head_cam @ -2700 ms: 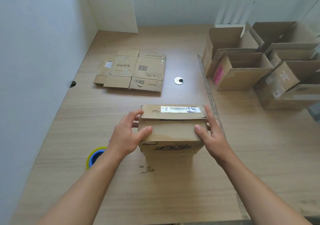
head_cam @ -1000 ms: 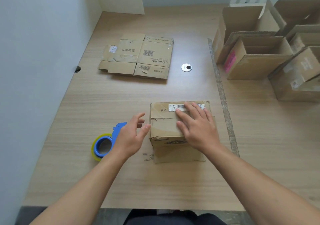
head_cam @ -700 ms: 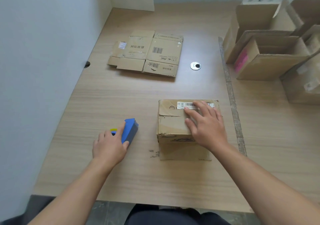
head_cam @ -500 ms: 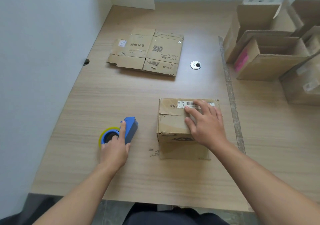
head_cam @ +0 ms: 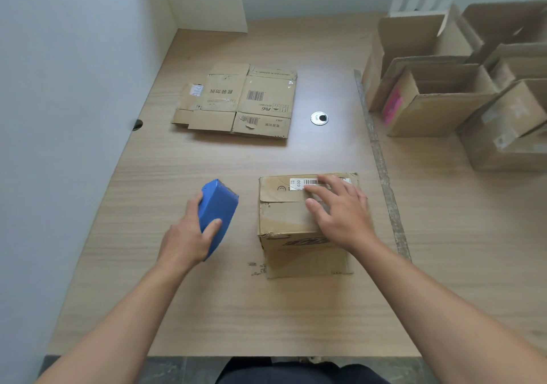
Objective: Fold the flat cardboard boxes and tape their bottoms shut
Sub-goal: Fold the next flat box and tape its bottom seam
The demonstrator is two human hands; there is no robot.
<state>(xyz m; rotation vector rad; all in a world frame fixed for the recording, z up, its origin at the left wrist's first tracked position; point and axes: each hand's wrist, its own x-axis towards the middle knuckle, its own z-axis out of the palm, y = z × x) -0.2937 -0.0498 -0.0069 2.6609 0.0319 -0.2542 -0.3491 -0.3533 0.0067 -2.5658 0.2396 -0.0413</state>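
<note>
White partition wall [head_cam: 59, 87] at 9 o'clock. Light wood-grain table [head_cam: 207, 309].
Erected open boxes [head_cam: 438, 108] clustered at 2 o'clock, one with pink sticker.
Flat cardboard box [head_cam: 236, 99] at 12 o'clock: barcodes, "P&G" print, Chinese characters.
Folded box [head_cam: 284, 220] at table centre, flaps up; white barcode label [head_cam: 299, 182] reads "030".
Right hand [head_cam: 343, 214] flat on flaps, fingers straight and spread.
Left hand [head_cam: 186, 238] at 9 o'clock of box, fingers and thumb wrapped round blue tape dispenser [head_cam: 219, 214].
Metal grommet [head_cam: 319, 118] at 1 o'clock.

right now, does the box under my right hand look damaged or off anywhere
Yes, it looks worn. The box under the right hand has a creased far flap with a ragged edge, and its near-left corner is crumpled. The flattened box behind it has a small tear.
</note>
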